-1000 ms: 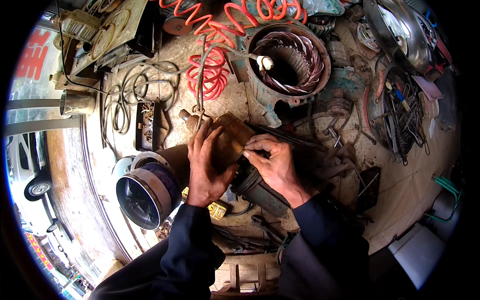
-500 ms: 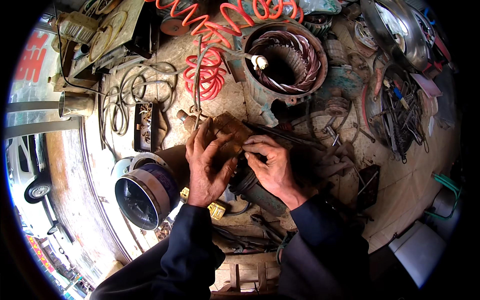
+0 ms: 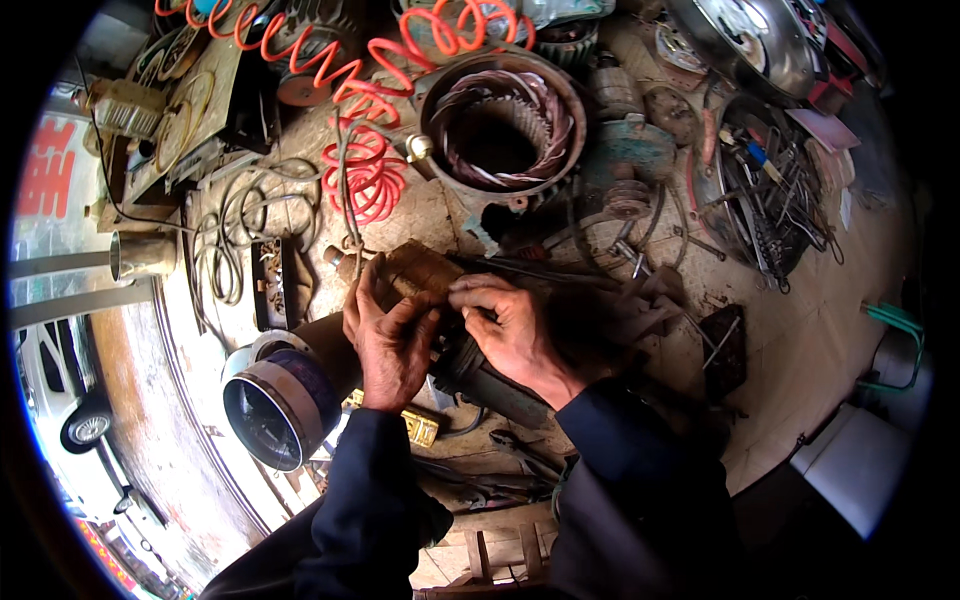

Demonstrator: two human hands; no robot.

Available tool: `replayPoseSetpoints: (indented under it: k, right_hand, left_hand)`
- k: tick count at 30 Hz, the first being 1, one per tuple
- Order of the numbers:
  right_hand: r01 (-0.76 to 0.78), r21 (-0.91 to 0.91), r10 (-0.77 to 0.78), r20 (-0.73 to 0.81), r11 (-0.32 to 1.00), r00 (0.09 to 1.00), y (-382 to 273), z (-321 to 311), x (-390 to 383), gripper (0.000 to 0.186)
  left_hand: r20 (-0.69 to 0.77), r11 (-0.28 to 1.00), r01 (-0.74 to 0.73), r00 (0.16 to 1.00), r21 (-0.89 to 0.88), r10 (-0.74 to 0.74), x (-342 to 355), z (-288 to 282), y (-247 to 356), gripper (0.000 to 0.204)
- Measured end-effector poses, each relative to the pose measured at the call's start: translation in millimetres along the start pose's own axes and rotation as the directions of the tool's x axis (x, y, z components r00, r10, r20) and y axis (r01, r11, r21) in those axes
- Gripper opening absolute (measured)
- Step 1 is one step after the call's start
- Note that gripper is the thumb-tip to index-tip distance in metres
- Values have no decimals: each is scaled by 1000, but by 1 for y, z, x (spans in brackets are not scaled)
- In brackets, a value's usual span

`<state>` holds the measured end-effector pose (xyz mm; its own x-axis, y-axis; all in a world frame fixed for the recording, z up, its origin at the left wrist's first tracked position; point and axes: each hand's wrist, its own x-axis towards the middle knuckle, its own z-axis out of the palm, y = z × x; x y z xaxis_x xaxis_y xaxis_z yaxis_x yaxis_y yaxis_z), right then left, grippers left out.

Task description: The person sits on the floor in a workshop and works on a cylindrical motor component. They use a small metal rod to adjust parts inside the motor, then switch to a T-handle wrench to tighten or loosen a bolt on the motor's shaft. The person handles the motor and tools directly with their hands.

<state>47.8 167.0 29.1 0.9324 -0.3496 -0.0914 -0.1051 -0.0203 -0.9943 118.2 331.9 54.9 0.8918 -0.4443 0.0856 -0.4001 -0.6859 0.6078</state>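
My left hand point(image 3: 388, 345) is closed, its thumb and forefinger pinched together beside a worn brown box-shaped part point(image 3: 425, 268). Close on its right, my right hand point(image 3: 518, 335) pinches with thumb and forefinger near that part's right-hand edge. Anything between the fingertips of either hand is too small to make out. Under my hands lies a dark, greasy motor-like body point(image 3: 490, 385), partly covered by the right hand and its shadow. To the left of my left hand, a wide metal cylinder point(image 3: 283, 405) lies on its side with its open end showing.
A motor housing with copper windings point(image 3: 500, 130) stands beyond my hands, beside a coiled red hose point(image 3: 365, 175). On the right is a round tray of tools point(image 3: 770, 200). A small box of parts point(image 3: 275, 283) and looped cable lie left. Pliers point(image 3: 525, 452) lie nearer me.
My left thumb and fingers have drawn together into a pinch, and both hands sit closer to each other. The whole view has shifted, with the things around moving left in it.
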Motion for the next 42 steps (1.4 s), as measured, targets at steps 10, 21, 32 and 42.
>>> replayPoseSetpoints:
  k: [10,21,32,42]
  right_hand:
    - [-302,-25,260,-443,953,858,20,-187,-50,10]
    - [-507,-308,486,-146,805,861,86,-166,-111,27]
    - [-502,-211,425,-322,839,846,128,-143,-89,29]
    - [-527,-435,370,-396,730,840,85,-132,-71,31]
  left_hand:
    - [48,999,-21,999,49,19,-1,1,-3,31]
    - [12,998,-63,998,4,63,0,8,-20,32]
    - [26,999,-47,999,14,47,-2,8,-16,30]
    - [59,997,-19,998,75,15,-1,4,-13,29]
